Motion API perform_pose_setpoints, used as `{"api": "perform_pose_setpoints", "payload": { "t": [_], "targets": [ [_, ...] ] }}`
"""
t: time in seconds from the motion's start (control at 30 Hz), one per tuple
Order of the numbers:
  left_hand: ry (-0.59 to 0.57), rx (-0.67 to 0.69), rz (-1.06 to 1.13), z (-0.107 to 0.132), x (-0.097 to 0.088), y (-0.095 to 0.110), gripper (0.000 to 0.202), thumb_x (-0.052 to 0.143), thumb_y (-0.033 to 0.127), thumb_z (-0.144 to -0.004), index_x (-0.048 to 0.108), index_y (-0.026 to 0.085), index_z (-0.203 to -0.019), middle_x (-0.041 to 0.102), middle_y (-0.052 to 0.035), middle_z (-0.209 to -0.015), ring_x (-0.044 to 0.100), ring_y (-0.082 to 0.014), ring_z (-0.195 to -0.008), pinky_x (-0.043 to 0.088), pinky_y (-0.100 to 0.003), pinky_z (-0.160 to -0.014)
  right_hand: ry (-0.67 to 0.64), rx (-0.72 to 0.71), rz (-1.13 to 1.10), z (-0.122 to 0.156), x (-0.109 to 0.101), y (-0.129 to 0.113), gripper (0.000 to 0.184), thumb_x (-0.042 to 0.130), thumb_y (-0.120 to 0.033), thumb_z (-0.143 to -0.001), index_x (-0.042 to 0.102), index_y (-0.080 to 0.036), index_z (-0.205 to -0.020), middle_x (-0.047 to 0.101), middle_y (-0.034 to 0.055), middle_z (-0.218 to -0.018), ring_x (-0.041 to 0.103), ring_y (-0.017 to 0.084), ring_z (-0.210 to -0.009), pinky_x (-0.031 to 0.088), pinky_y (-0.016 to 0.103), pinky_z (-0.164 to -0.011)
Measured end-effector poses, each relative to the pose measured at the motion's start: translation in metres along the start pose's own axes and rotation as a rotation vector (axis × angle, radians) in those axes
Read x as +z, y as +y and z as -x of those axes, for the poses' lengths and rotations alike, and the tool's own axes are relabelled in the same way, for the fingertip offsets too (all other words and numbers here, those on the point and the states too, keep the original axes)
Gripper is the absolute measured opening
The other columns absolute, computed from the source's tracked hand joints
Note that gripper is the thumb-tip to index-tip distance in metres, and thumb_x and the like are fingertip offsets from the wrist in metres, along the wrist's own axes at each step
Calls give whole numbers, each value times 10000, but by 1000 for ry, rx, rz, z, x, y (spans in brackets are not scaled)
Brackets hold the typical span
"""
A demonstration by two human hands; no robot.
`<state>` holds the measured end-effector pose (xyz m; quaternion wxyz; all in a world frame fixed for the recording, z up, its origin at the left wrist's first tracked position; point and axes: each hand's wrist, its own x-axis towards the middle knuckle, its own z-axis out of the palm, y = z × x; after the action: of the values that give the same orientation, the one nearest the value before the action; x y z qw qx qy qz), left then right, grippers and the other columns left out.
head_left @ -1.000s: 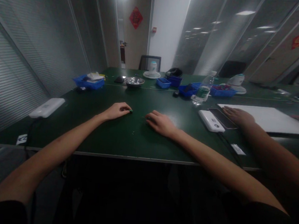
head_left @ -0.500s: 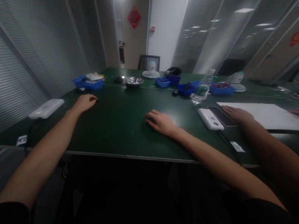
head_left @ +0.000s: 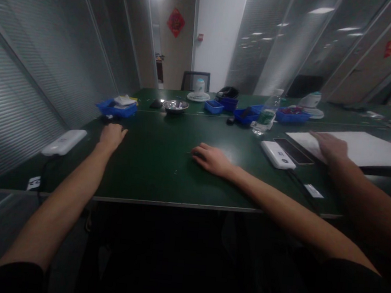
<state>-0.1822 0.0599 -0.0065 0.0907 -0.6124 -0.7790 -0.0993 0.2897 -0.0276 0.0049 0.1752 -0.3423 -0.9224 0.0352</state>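
Observation:
My left hand (head_left: 112,135) hovers over or rests on the table just in front of a blue basket (head_left: 116,109) with white paper in it; I cannot tell if it touches the tabletop. Its back faces me and the thumb points right, while the curled fingers are mostly hidden, along with anything they hold. On the middle of the green table (head_left: 151,170) lies my right hand (head_left: 211,159), its fingers closed. A thin, faint tip sticks out to the left of these fingers, too small to name.
A metal bowl (head_left: 175,107), small blue tray (head_left: 214,107) and water bottle (head_left: 266,116) stand farther back. White power banks (head_left: 65,142) lie at both sides, one beside a phone (head_left: 293,151). At right, another person's hand (head_left: 330,148) is on a white board (head_left: 371,147).
My left hand has turned palm down, hiding the small dark thing at its fingertips. My right hand keeps its place. The other person's hand has shifted right onto the white board.

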Motion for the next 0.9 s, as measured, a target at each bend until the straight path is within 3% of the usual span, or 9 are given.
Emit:
{"api": "perform_pose_setpoints", "payload": {
  "t": [0.13,0.33,0.5,0.73,0.83,0.9],
  "targets": [
    [48,-90,144,4,-2,1,425,571,371,-971,799,85,-1189,738,-260,-1164,685,-403,-1111,522,-479,-1001,-6,-4,1,0,0,0,300,514,-360,-1080,624,-209,-1315,637,87,-1228,615,159,-834,440,285,-708],
    [75,-291,532,-7,2,-9,267,767,309,-777,836,155,-984,794,-147,-1083,694,-348,-1117,519,-420,-1033,-5,-2,-15,0,-1,-2,288,518,-350,-1081,633,-203,-1300,636,91,-1216,612,160,-828,445,291,-706],
    [57,-353,623,-15,7,-15,138,779,242,-729,816,197,-854,800,-108,-1070,696,-328,-1128,520,-419,-1033,0,-8,-2,0,0,-1,280,520,-354,-1080,637,-211,-1291,640,88,-1211,624,167,-857,445,293,-728],
    [29,-267,671,-12,10,-16,319,878,354,-700,811,191,-965,796,-98,-1050,715,-282,-1015,556,-370,-904,-8,-9,17,0,0,-1,296,514,-364,-1080,632,-208,-1302,639,87,-1200,617,168,-848,440,289,-721],
    [-43,-113,671,-6,7,-2,355,867,389,-733,820,198,-1028,792,-94,-1064,709,-274,-1011,547,-362,-893,-6,-11,9,0,-1,-2,292,514,-357,-1081,632,-206,-1301,639,86,-1202,618,162,-842,442,285,-724],
    [-89,66,655,1,4,15,327,835,424,-783,829,219,-1039,786,-82,-1071,705,-276,-1012,534,-375,-913,-8,-11,11,0,-1,-2,287,516,-360,-1080,637,-207,-1291,641,86,-1196,617,159,-829,439,283,-715]
  ]
}}
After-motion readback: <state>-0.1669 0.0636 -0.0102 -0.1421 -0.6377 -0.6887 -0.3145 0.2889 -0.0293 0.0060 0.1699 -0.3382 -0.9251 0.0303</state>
